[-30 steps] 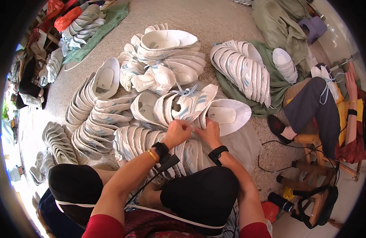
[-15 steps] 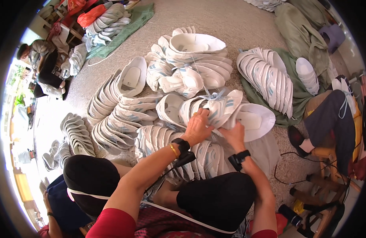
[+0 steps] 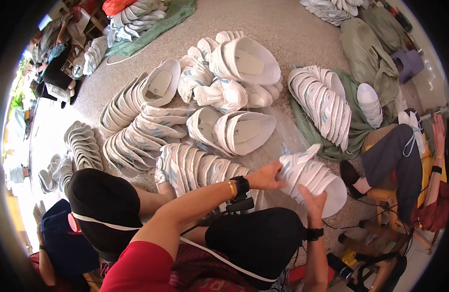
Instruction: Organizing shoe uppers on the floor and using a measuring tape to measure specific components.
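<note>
Your left hand (image 3: 265, 176) has its fingers curled nearly closed against the left end of a bundle of shoe uppers (image 3: 304, 170); blur means you cannot tell whether they pinch it. Your right hand (image 3: 313, 200) grips the bundle's lower edge, thumb and fingers spread only as far as the nested layers need. The bundle is tilted, off to the right of the near row of uppers (image 3: 200, 165).

Beyond that near row, more nested white uppers (image 3: 244, 134) lie on the speckled floor (image 3: 287, 29). Far to its right, past your bundle, a green cloth (image 3: 358, 135) carries another stack (image 3: 321, 104), and a person in dark trousers (image 3: 387, 148) sits beside it.

Your left forearm covers part of the near row, and your right hand hides some of the bundle's underside. Far to the row's upper left, the top edge cuts off a red bag (image 3: 118, 6); glare washes out the left side.
</note>
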A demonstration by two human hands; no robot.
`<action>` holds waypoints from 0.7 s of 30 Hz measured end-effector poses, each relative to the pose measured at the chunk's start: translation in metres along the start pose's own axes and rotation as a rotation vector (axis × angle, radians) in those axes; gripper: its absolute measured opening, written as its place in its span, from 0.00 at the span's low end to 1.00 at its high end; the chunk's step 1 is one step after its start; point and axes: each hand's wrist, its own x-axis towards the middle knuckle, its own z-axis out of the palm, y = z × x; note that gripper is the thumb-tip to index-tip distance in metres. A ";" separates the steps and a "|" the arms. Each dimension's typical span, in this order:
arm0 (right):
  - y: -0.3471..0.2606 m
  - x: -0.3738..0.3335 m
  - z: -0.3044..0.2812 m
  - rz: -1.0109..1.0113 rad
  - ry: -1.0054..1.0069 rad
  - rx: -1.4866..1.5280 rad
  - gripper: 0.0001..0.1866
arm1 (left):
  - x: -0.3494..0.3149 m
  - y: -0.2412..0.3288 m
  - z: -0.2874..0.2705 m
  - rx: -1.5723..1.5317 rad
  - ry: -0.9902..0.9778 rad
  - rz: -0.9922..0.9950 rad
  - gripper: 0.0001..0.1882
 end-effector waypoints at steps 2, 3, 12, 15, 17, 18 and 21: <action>0.027 0.008 0.012 0.022 -0.001 0.001 0.24 | 0.009 -0.023 0.017 0.363 0.037 0.040 0.29; 0.041 0.014 0.020 0.058 0.046 -0.210 0.24 | 0.015 -0.030 0.021 0.337 0.098 0.108 0.29; 0.072 0.031 0.011 0.118 -0.001 -0.284 0.28 | -0.002 0.000 -0.111 0.223 0.767 0.189 0.32; 0.071 0.029 0.013 0.139 0.024 -0.246 0.32 | 0.005 0.025 -0.205 0.440 1.107 0.186 0.37; 0.071 0.030 0.015 0.144 0.027 -0.250 0.33 | 0.015 0.040 -0.235 0.551 1.183 0.197 0.39; 0.072 0.032 0.015 0.157 0.032 -0.256 0.33 | 0.021 0.047 -0.243 0.532 0.999 0.164 0.41; 0.073 0.033 0.014 0.143 0.004 -0.288 0.25 | 0.047 0.065 -0.247 0.587 0.913 0.090 0.45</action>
